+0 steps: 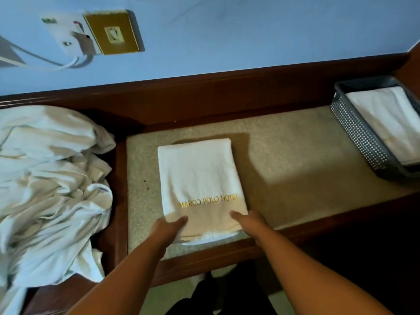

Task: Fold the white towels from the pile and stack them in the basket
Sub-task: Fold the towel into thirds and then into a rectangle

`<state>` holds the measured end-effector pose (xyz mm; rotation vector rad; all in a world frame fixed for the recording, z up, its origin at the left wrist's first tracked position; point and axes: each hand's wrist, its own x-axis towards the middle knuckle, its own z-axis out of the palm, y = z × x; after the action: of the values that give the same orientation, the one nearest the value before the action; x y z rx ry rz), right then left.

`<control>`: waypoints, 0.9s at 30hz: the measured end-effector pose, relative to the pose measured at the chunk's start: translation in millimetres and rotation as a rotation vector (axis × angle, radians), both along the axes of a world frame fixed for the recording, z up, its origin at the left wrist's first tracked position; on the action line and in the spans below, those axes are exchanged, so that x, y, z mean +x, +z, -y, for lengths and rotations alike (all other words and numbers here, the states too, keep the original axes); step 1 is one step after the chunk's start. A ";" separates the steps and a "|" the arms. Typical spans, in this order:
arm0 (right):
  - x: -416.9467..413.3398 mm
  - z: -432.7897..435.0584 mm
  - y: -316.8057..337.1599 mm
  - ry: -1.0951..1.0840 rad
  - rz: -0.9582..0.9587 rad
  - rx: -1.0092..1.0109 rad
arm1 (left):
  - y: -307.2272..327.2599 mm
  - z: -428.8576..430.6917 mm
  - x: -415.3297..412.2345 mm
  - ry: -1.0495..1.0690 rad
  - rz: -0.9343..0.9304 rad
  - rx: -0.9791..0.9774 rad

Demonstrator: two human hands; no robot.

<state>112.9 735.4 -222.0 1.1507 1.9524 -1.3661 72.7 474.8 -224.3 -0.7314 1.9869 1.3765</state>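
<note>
Towel (200, 178) with the gold hotel lettering sits folded mid-counter (295, 155), so folding looks about done. Left hand (169, 228) and right hand (250, 223) each clasp a near corner, thumbs on top. Next move, I'd guess: lift it flat and carry it right to the basket (354, 133), onto the towel already inside. Pile (50, 178) waits left.

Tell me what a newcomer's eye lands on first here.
The folded white towel with gold MARCO POLO HOTEL lettering lies at centre on the speckled counter, with the left hand and right hand gripping its near corners. A rumpled towel pile sits left; a grey basket with folded towels sits far right.
</note>
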 end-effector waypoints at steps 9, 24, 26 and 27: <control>44.7 -33.2 29.0 -0.236 -0.322 -0.369 | 59.0 -12.8 35.4 0.152 -0.006 0.558; 184.5 -81.0 9.9 0.074 -0.086 0.003 | 16.5 -67.2 193.3 0.194 0.047 0.434; 179.9 -78.3 4.1 0.112 -0.047 0.048 | 17.8 -74.3 186.8 0.246 0.040 0.405; 179.8 -76.7 2.6 0.117 -0.025 0.052 | 17.8 -75.8 183.9 0.275 0.032 0.395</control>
<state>292.7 812.1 -219.4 1.0304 2.0499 -1.2818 256.6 550.6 -206.5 -0.8515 1.5582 1.8355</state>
